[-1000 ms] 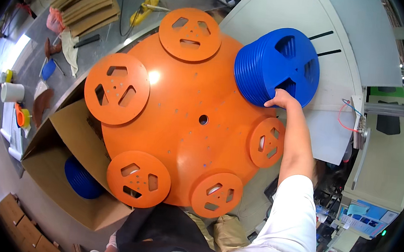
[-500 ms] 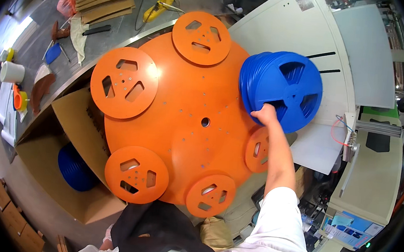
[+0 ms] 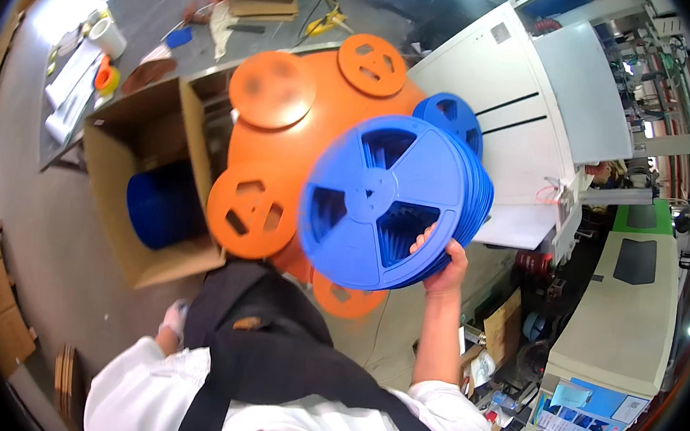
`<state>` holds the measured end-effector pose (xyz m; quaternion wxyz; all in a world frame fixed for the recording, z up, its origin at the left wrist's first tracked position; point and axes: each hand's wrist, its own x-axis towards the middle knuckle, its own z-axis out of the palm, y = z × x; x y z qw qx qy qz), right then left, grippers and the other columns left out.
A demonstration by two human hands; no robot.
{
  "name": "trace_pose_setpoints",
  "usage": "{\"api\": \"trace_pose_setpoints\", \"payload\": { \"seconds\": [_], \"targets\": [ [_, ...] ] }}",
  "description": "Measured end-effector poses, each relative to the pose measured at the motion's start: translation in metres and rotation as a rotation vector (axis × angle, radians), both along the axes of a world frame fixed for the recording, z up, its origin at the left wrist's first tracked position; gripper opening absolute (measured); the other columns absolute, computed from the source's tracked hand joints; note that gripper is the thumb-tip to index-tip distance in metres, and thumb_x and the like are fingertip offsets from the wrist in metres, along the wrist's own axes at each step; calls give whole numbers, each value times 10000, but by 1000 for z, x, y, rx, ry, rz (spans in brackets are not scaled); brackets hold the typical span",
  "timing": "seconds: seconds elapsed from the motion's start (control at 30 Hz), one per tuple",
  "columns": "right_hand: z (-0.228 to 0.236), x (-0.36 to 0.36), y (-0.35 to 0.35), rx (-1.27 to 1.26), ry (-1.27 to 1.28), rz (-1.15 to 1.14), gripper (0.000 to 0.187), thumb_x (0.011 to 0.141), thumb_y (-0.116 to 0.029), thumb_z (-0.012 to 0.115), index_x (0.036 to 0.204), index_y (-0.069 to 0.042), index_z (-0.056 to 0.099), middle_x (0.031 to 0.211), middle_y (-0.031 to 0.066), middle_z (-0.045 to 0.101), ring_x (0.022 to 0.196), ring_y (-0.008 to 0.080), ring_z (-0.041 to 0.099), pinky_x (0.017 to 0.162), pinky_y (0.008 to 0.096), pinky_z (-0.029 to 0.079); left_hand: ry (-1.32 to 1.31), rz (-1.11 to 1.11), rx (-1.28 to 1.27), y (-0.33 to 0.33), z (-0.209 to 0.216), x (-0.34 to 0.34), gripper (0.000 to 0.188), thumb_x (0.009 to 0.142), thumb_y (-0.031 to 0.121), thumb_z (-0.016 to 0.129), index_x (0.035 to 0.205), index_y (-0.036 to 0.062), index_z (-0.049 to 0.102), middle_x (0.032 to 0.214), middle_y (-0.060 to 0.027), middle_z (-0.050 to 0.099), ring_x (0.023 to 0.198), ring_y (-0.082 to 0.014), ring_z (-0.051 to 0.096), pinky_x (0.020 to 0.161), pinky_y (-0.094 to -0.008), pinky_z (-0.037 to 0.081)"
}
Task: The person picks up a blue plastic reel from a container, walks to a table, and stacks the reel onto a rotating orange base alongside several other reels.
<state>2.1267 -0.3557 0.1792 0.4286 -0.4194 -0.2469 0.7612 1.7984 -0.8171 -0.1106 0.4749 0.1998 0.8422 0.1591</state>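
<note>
A stack of blue plastic reels (image 3: 380, 186) is raised over the orange round table (image 3: 332, 124), its top reel facing up with three large openings. My right hand (image 3: 445, 269) grips it at the near right rim, fingers through an opening and thumb outside. Beyond it, another blue reel (image 3: 456, 114) shows partly at the table's far right, next to the white machine. My left hand (image 3: 176, 318) hangs low beside my dark clothing, away from the reels. It looks pale, perhaps gloved, and its fingers are too small to make out.
Orange discs with cutouts (image 3: 252, 211) ring the table. On the left stands an open cardboard box (image 3: 105, 186) holding blue reels (image 3: 161, 208). Behind is a grey workbench (image 3: 153, 18) with stacked cardboard and tape. A white machine panel (image 3: 497, 73) borders the right.
My right hand has lifted the blue reel stack off the far right of the table and drawn it nearer and leftward. Another blue reel is now visible behind it. My view has shifted.
</note>
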Motion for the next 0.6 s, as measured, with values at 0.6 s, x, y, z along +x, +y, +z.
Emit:
{"api": "trace_pose_setpoints", "payload": {
  "seconds": [0.6],
  "targets": [
    [0, 21, -274, 239, 1003, 314, 236, 820, -236, 654, 739, -92, 485, 583, 15, 468, 501, 149, 443, 490, 298, 389, 410, 361, 631, -6, 113, -41, 341, 932, 174, 564, 1255, 64, 564, 1089, -80, 655, 913, -147, 610, 822, -273, 477]
  ]
}}
